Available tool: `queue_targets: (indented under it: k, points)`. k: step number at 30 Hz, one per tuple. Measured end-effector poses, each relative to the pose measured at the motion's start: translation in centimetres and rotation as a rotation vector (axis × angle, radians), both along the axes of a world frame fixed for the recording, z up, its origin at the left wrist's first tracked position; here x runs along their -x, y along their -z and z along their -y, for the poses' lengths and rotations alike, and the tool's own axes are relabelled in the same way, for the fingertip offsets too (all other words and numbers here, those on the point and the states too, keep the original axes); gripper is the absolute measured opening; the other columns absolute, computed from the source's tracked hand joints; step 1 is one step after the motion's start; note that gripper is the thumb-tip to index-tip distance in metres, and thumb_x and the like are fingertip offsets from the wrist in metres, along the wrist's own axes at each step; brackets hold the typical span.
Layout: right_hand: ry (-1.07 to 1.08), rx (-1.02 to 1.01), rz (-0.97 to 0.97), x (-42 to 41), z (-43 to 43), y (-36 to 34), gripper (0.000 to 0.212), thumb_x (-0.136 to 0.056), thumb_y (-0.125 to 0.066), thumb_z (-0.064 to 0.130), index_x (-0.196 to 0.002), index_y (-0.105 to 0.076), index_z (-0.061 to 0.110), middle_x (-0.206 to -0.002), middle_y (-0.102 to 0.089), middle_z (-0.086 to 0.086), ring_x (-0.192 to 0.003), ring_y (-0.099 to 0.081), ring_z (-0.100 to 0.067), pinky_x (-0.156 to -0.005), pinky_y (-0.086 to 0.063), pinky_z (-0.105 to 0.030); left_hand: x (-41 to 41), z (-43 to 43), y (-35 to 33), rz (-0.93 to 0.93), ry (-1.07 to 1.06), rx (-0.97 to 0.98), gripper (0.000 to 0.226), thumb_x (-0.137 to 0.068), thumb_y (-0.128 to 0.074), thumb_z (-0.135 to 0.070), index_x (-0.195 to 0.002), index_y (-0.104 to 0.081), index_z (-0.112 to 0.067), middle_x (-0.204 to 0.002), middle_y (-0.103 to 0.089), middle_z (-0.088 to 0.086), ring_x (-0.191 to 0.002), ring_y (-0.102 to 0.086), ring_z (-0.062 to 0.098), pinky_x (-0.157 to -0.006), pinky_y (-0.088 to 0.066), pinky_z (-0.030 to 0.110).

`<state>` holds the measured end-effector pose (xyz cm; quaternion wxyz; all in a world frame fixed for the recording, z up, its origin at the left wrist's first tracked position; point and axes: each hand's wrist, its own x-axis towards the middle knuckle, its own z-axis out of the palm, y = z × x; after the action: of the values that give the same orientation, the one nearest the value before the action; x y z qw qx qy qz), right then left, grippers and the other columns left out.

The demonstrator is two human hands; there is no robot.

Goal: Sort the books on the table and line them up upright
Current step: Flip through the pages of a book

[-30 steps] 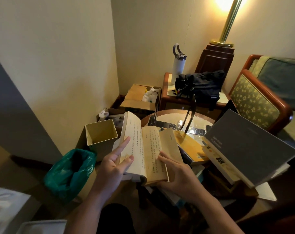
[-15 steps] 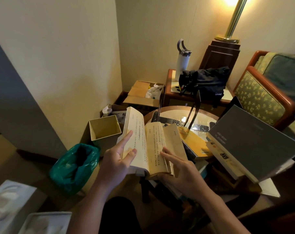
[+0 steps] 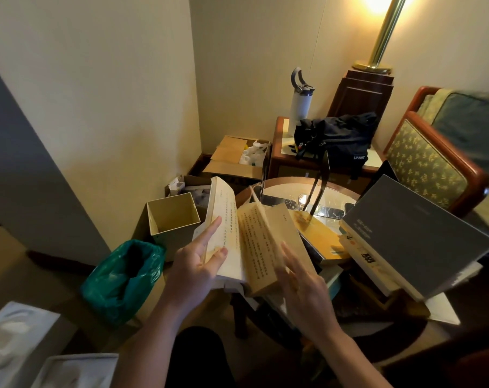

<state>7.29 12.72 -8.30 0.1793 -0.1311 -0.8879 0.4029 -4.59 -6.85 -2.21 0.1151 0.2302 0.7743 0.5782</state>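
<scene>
An open cream paperback (image 3: 251, 242) with vertical print is held above the near edge of the round glass-topped table (image 3: 282, 189). My left hand (image 3: 194, 266) grips its left half, thumb on the page and index finger along the outer edge. My right hand (image 3: 299, 278) lies with straight fingers on the right-hand pages, and one leaf stands up in the middle. A yellow-covered book (image 3: 319, 236) lies flat behind it. At the right a big grey book (image 3: 414, 236) leans on a white-spined book (image 3: 363, 256).
A cream square bin (image 3: 171, 222) and a green-bagged bin (image 3: 122, 278) stand at the left on the floor. Behind are a cardboard box (image 3: 234, 158), a side table with a white bottle (image 3: 300, 107) and black bag (image 3: 335, 138), a lamp and an armchair (image 3: 433, 161).
A page has lifted and now stands upright in the middle of the book. My right hand's fingers have straightened and slid toward the book's right edge. The view has shifted slightly.
</scene>
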Motion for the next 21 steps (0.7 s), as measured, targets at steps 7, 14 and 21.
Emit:
queue_targets:
  k: [7, 14, 21]
  points:
    - [0.18, 0.255, -0.025, 0.5, 2.3, -0.9, 0.066, -0.091, -0.023, 0.078, -0.151, -0.027, 0.053, -0.139, -0.051, 0.005, -0.131, -0.051, -0.024, -0.085, -0.061, -0.041, -0.2, -0.4, -0.3, 0.006, 0.033, 0.019, 0.062, -0.101, -0.056, -0.025, -0.152, -0.028, -0.048, -0.145, -0.028, -0.03, -0.1, -0.041, -0.036, -0.072, -0.055, 0.013]
    - [0.109, 0.206, 0.102, 1.9, 4.4, -3.3, 0.052, -0.084, -0.012, 0.085, -0.135, -0.002, 0.079, -0.163, -0.026, 0.011, -0.153, 0.009, -0.022, -0.122, -0.008, -0.06, -0.5, -1.0, -0.6, 0.038, 0.082, -0.015, 0.064, -0.103, -0.05, -0.024, -0.155, -0.018, -0.045, -0.14, -0.027, -0.036, -0.107, -0.034, -0.036, -0.08, -0.04, -0.004]
    - [0.004, 0.219, 0.137, 2.4, 6.3, -4.9, 0.072, -0.077, -0.016, 0.091, -0.144, -0.003, 0.07, -0.154, -0.005, 0.029, -0.153, 0.006, -0.019, -0.121, -0.016, -0.054, -0.4, -0.7, -0.7, 0.122, 0.101, -0.079, 0.06, -0.105, -0.045, -0.019, -0.15, -0.024, -0.052, -0.125, -0.044, -0.042, -0.105, -0.053, -0.025, -0.082, -0.052, 0.012]
